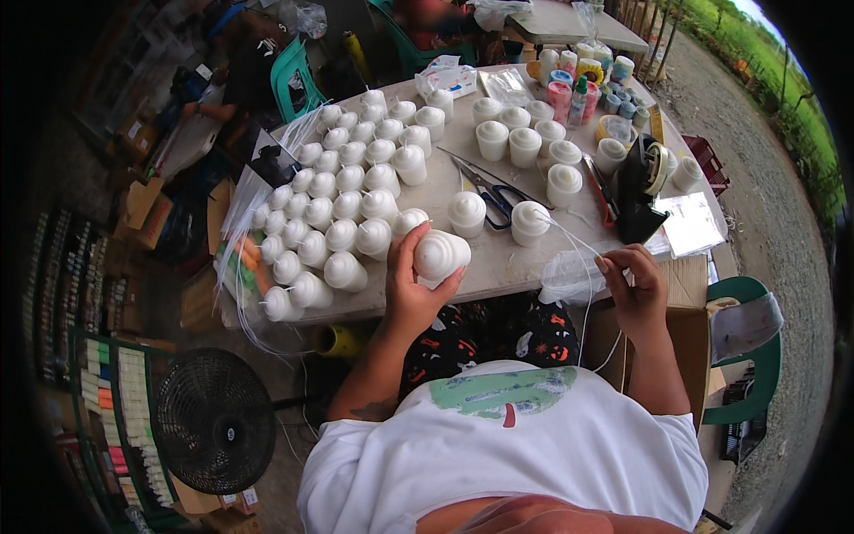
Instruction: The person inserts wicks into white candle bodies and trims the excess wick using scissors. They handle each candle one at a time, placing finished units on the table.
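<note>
My left hand (411, 289) is wrapped round a white cup-shaped candle (442, 255) with a ringed, swirl-like top, tilted above the table's near edge. To the right, my right hand (639, 283) pinches thin white wick cords (569, 235) between thumb and fingers. Their far ends reach the top of another white candle (530, 227) standing on the table; whether they are fixed to it I cannot tell. Loose lengths hang down beside my lap. Blue-handled scissors (496, 201) lie just behind the standing candle.
Rows of white candles (342, 200) with short wicks crowd the table's left half. More candles (523, 142) stand right of centre. A black tape dispenser (640, 182), a red-handled tool (601, 198) and paint jars (569, 93) occupy the right side. A black fan (213, 420) stands lower left.
</note>
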Available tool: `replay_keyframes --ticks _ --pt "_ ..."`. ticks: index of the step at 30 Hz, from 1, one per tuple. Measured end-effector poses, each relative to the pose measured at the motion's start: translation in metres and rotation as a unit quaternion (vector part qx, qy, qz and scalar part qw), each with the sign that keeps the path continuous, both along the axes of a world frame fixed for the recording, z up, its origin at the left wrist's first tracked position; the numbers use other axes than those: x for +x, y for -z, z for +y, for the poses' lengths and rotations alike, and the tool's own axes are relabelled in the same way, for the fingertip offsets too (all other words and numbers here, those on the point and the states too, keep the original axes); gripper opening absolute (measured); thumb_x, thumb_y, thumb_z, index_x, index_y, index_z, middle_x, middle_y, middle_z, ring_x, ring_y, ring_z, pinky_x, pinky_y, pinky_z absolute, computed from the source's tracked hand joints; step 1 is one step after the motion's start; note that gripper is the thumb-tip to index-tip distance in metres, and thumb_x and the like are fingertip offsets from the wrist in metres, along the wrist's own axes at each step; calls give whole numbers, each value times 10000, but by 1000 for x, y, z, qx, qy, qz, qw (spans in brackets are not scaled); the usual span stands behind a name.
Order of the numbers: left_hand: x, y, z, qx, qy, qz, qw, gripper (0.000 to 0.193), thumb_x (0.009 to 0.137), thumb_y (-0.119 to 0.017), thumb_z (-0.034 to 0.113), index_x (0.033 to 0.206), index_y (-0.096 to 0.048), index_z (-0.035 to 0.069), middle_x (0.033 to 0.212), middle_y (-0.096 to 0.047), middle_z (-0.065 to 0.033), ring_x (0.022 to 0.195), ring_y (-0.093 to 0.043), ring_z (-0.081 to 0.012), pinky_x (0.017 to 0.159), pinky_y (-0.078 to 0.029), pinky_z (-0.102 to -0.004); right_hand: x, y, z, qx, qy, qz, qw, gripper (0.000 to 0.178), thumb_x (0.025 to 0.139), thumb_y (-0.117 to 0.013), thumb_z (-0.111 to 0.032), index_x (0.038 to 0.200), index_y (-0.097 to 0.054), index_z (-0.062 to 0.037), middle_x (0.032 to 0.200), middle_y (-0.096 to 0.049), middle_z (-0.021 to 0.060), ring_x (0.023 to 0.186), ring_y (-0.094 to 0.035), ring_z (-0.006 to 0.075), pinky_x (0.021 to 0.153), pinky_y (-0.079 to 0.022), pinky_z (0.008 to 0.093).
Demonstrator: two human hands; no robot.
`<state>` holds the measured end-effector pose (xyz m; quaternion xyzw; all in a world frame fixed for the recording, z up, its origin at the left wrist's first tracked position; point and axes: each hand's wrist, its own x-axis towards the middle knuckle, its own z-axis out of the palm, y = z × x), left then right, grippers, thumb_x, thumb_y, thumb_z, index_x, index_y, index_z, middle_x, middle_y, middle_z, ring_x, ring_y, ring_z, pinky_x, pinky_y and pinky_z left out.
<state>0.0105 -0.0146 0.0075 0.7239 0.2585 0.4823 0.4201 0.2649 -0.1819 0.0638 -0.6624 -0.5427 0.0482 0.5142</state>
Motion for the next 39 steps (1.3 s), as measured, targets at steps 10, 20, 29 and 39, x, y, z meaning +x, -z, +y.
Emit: replay_keyframes --ticks 10,20,29,39 --pt "8 2 -7 212 -80 160 961 734 666 -771 11 1325 -449 31 1217 -513 -191 1132 -529 -380 968 -445 -453 -1 30 -15 -140 -138 83 977 118 828 -700 -5 944 -687 -22 820 -623 76 718 -584 182 676 -469 287" --pt "17 -39 -39 262 40 200 943 473 812 -715 136 1240 -566 1 1150 -578 -170 1064 -571 -346 952 -440 -434 -24 38 -1 -136 -203 -24 970 81 803 -739 -103 853 -698 -53 756 -601 92 681 -625 262 586 -498 345" --pt "-49 -11 -45 15 137 286 948 117 817 -707 126 894 -705 38 818 -692 -120 749 -656 -292 681 -515 -371 -15 21 11 -167 -271 7 948 165 880 -693 -169 883 -685 -4 767 -603 117 691 -612 235 617 -479 363" --pt "-133 12 -46 -50 51 540 839 552 767 -771 347 1205 -617 48 1110 -627 -159 1036 -600 -313 874 -486 -381 17 16 184 -296 -116 -207 925 176 816 -669 -179 896 -716 -29 917 -691 188 861 -666 350 732 -518 421"
